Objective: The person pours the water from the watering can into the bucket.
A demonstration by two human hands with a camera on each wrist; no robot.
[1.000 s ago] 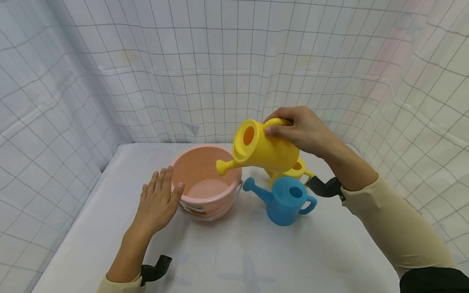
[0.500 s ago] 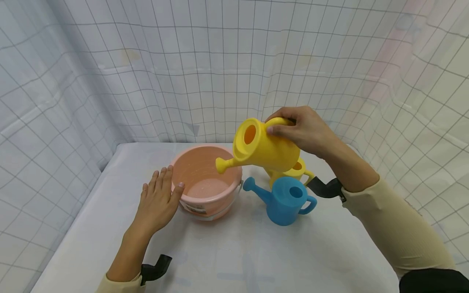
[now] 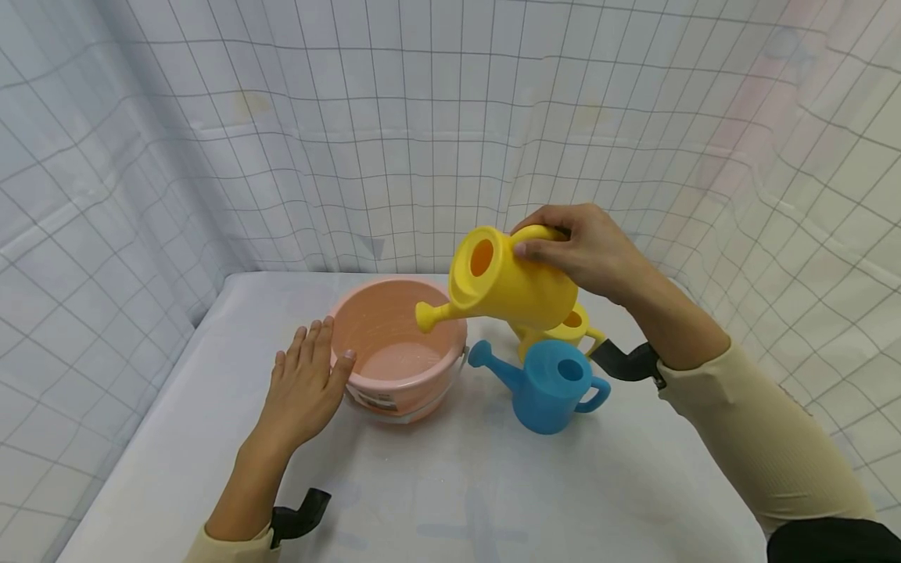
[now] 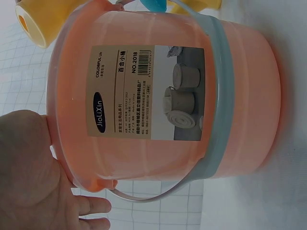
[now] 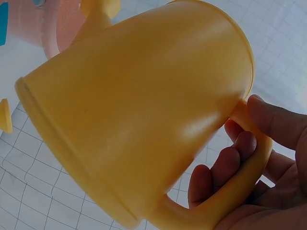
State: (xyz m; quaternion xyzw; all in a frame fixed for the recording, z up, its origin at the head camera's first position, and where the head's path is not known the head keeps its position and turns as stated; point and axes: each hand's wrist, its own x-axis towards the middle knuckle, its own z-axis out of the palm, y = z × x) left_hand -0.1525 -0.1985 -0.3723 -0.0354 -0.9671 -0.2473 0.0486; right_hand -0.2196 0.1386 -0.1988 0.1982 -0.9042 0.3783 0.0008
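My right hand [image 3: 584, 250] grips the handle of a yellow watering can [image 3: 524, 281], tipped so its spout reaches over the right side of a pink bucket [image 3: 401, 385]. In the right wrist view the fingers [image 5: 225, 165] curl through the handle and the thumb lies on top. My left hand [image 3: 299, 387] has its fingers straight and rests at the bucket's left rim. The left wrist view shows the bucket's printed label [image 4: 146, 93] and its pale handle [image 4: 220, 96] hanging down.
A blue watering can [image 3: 545, 391] stands upright right of the bucket. Behind it is a second yellow watering can [image 3: 573, 317], partly hidden by the raised one. White cloth with a grid pattern [image 3: 394, 141] hangs behind and on both sides of the white-covered table [image 3: 450, 485].
Almost nothing differs. The raised watering can has shifted very slightly to the right, with its tilt about the same; the left hand stays at the bucket rim.
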